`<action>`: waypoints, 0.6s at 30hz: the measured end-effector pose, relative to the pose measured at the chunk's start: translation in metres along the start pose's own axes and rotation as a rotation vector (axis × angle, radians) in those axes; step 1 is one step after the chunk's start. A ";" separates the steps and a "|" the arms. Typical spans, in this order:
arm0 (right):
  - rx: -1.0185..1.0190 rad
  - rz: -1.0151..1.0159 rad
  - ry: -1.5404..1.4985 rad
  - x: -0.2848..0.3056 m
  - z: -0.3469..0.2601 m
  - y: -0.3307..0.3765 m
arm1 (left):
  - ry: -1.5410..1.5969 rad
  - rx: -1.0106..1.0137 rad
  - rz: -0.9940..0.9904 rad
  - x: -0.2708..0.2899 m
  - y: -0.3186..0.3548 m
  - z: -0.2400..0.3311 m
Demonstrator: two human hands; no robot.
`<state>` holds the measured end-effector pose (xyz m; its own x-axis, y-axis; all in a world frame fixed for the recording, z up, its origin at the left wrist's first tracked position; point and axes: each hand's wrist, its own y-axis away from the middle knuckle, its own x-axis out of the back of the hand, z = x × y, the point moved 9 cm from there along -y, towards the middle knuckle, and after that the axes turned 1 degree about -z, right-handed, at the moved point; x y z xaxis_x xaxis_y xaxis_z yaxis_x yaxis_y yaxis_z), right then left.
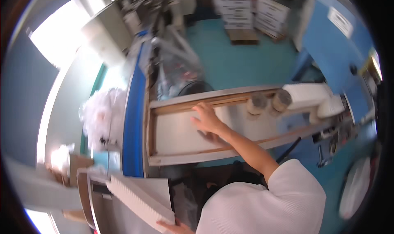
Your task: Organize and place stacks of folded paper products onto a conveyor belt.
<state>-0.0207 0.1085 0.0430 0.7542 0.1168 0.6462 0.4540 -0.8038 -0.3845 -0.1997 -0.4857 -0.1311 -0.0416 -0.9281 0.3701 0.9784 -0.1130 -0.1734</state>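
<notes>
My right hand [207,119] reaches over a long wood-framed tabletop [174,137] with a pale, shiny surface. Its fingers are apart and hold nothing; whether they touch the surface I cannot tell. At the lower edge my left hand [176,227] grips the near end of a long white ridged stack [139,201] of thin nested pieces, whose exact kind is unclear. That stack slants across a grey open container or cart top [115,209]. Farther right on the tabletop stand two round greyish-brown cylinders [257,103], slightly blurred.
White stacks [308,95] lie at the tabletop's right end. A blue-edged conveyor or bench [134,123] runs along the left, beside bunched clear plastic bags [104,115]. Beyond the tabletop are a bag-lined bin [195,88] and cartons [238,14]. A blue panel [336,45] stands right.
</notes>
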 end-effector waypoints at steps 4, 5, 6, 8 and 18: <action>-0.368 0.357 0.721 0.167 0.103 0.059 | 0.050 -0.104 -0.286 -0.077 -0.057 0.020; -0.447 0.361 0.690 0.201 0.121 0.082 | 0.062 -0.118 -0.352 -0.096 -0.060 0.030; -0.446 0.241 0.349 0.204 0.153 0.100 | 0.071 -0.126 -0.409 -0.111 -0.060 0.039; -0.392 0.124 0.513 0.216 0.140 0.127 | 0.076 -0.114 -0.482 -0.127 -0.049 0.051; -0.603 0.406 0.530 0.373 0.215 0.268 | 0.087 0.016 -0.643 -0.146 -0.017 0.095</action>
<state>0.4839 0.0625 0.0391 0.4167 -0.4075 0.8126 -0.2391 -0.9116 -0.3345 -0.1914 -0.3148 -0.0950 -0.6359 -0.7024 0.3197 0.7556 -0.6511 0.0724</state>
